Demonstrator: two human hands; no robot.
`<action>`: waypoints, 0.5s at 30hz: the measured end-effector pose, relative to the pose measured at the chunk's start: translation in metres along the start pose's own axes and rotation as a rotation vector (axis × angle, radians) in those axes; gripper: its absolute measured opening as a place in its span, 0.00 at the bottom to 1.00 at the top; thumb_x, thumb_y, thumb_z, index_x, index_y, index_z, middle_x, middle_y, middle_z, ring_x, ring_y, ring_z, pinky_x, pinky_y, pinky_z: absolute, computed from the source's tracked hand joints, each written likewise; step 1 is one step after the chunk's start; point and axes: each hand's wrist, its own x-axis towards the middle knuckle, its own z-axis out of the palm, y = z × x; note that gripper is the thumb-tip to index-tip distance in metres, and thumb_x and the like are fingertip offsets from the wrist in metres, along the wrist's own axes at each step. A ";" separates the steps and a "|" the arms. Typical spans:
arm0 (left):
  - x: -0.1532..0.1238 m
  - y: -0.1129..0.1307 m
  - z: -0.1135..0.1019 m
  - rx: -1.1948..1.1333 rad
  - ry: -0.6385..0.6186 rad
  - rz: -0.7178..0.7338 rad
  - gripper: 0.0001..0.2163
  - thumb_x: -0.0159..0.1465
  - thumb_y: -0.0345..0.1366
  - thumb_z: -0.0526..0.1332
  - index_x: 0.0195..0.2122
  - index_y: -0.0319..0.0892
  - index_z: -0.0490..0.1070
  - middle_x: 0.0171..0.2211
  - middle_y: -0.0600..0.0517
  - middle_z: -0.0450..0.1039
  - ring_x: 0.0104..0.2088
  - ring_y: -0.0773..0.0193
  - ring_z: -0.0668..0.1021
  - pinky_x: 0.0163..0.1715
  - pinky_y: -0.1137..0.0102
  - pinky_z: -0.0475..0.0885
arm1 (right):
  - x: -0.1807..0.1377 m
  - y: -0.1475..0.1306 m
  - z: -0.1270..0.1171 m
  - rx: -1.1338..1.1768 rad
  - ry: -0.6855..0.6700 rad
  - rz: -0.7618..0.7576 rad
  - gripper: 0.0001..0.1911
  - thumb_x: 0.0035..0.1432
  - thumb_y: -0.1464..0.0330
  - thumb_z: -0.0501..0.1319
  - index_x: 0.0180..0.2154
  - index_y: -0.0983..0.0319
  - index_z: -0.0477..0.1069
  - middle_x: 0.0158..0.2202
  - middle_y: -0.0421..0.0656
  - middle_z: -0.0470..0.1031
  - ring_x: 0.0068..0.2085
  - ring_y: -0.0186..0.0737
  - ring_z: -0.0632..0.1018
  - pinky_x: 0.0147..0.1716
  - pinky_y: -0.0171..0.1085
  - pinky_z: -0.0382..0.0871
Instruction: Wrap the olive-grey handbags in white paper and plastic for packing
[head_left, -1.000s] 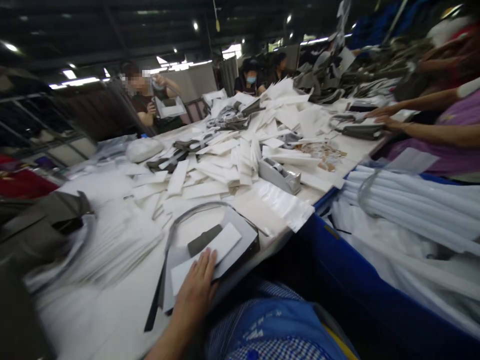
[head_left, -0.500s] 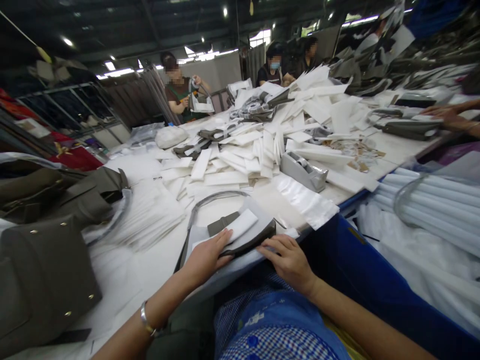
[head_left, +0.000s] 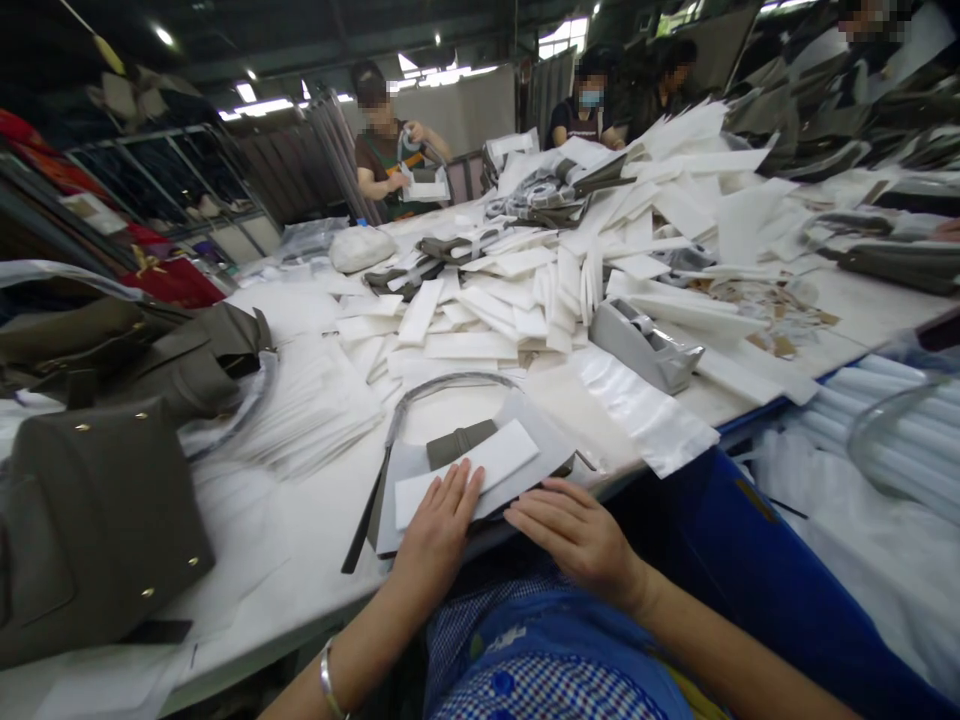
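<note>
A dark olive handbag [head_left: 457, 442] lies at the table's front edge, its plastic-wrapped handle [head_left: 450, 383] arched away from me. Over the bag is a pale tissue sheet [head_left: 553, 430], and a white foam strip [head_left: 506, 455] rests slantwise across it. My left hand [head_left: 435, 535] presses flat on the foam strip's near part, fingers extended. At the bag's near right edge is my right hand [head_left: 581, 535], fingers straight and side by side, with nothing visible in them; whether its fingertips touch the bag I cannot tell. A dark strap [head_left: 365, 520] sticks out at the bag's left.
Finished-looking olive bags [head_left: 105, 510] stand on the left beside stacked white sheets [head_left: 315, 420]. Beyond lie a heap of white foam pieces [head_left: 517, 290] and a grey tape dispenser [head_left: 645, 345]. A blue bin [head_left: 750, 570] is on the right. Co-workers [head_left: 397, 150] stand across the table.
The bag's raised near edge has gone down, and the foam strip now lies flatter. My left hand has slid onto the strip; my right fingers have straightened. The view has shifted slightly.
</note>
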 end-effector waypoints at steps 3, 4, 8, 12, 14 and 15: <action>-0.002 0.003 0.004 0.043 0.021 -0.019 0.36 0.61 0.17 0.49 0.71 0.40 0.45 0.70 0.38 0.50 0.69 0.51 0.57 0.64 0.52 0.64 | 0.010 0.024 -0.009 -0.087 -0.191 0.034 0.28 0.66 0.76 0.57 0.66 0.58 0.60 0.64 0.48 0.67 0.67 0.49 0.64 0.66 0.58 0.56; -0.002 0.004 0.004 0.050 0.018 -0.029 0.36 0.61 0.17 0.48 0.71 0.41 0.46 0.70 0.39 0.50 0.69 0.51 0.58 0.64 0.52 0.64 | 0.010 0.033 -0.007 -0.094 -0.235 0.047 0.30 0.65 0.77 0.57 0.66 0.57 0.59 0.65 0.47 0.65 0.68 0.50 0.63 0.66 0.59 0.56; 0.003 0.014 -0.004 0.044 -0.034 -0.080 0.35 0.60 0.18 0.50 0.70 0.42 0.51 0.71 0.40 0.49 0.70 0.50 0.57 0.64 0.51 0.63 | -0.008 0.053 0.017 -0.068 -0.235 0.054 0.28 0.66 0.78 0.53 0.65 0.58 0.62 0.63 0.46 0.68 0.65 0.48 0.67 0.63 0.53 0.65; 0.022 0.036 -0.016 0.033 -0.077 -0.157 0.30 0.61 0.27 0.56 0.66 0.36 0.58 0.72 0.38 0.44 0.70 0.41 0.53 0.63 0.41 0.59 | -0.026 0.052 0.034 -0.077 -0.149 0.105 0.28 0.67 0.79 0.50 0.65 0.57 0.62 0.62 0.45 0.70 0.64 0.46 0.68 0.62 0.52 0.66; 0.031 0.045 -0.016 0.042 -0.074 -0.157 0.30 0.62 0.30 0.57 0.66 0.38 0.58 0.71 0.39 0.46 0.70 0.40 0.54 0.62 0.37 0.57 | -0.026 0.051 0.035 -0.079 -0.138 0.121 0.27 0.67 0.79 0.50 0.64 0.58 0.63 0.62 0.45 0.70 0.64 0.46 0.69 0.62 0.53 0.66; 0.034 0.047 -0.015 0.049 -0.066 -0.149 0.31 0.62 0.29 0.57 0.68 0.41 0.56 0.71 0.41 0.48 0.70 0.41 0.55 0.62 0.36 0.57 | -0.025 0.050 0.034 -0.074 -0.138 0.125 0.27 0.67 0.79 0.50 0.64 0.58 0.63 0.62 0.45 0.71 0.64 0.47 0.69 0.62 0.53 0.66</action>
